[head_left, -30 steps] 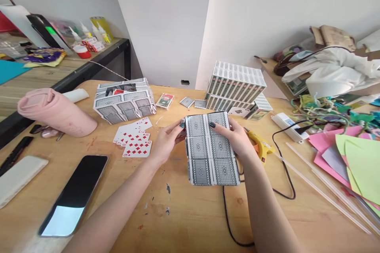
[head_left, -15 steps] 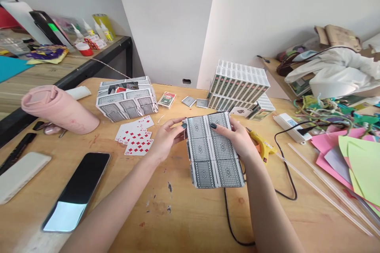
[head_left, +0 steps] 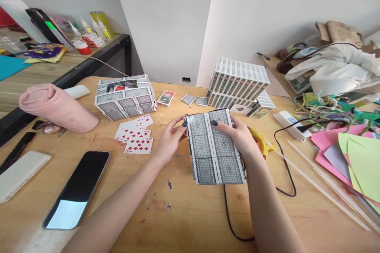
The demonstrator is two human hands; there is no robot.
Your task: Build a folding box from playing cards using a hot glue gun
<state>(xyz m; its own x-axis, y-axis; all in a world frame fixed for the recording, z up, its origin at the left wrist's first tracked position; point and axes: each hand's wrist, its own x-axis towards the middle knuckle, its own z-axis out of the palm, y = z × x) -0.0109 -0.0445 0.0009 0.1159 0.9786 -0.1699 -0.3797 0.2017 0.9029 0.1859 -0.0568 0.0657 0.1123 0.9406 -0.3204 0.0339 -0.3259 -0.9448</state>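
Note:
Between my hands is a box made of playing cards (head_left: 204, 146), its patterned grey card backs facing me. My left hand (head_left: 171, 138) grips its upper left edge, thumb at the corner and the other fingers partly hidden at the side. My right hand (head_left: 237, 132) clasps the right side, with the thumb lying across the front and the fingertips hidden behind. A yellow glue gun (head_left: 263, 140) lies just beyond my right wrist. Left of the held box, several loose diamond cards (head_left: 138, 140) are fanned out on the wooden table (head_left: 166, 221).
A larger card-covered box (head_left: 126, 97) and a card pack (head_left: 166, 98) stand behind. Stacked card packs (head_left: 239, 79) rise at the back. A pink tumbler (head_left: 59, 108) and a phone (head_left: 78, 189) are left; a power strip (head_left: 292, 125), glue sticks (head_left: 326, 185) and coloured paper (head_left: 362, 162) are right.
The held box has tilted slightly and risen a little in view. My right thumb has shifted slightly on its front. Both hands keep their hold.

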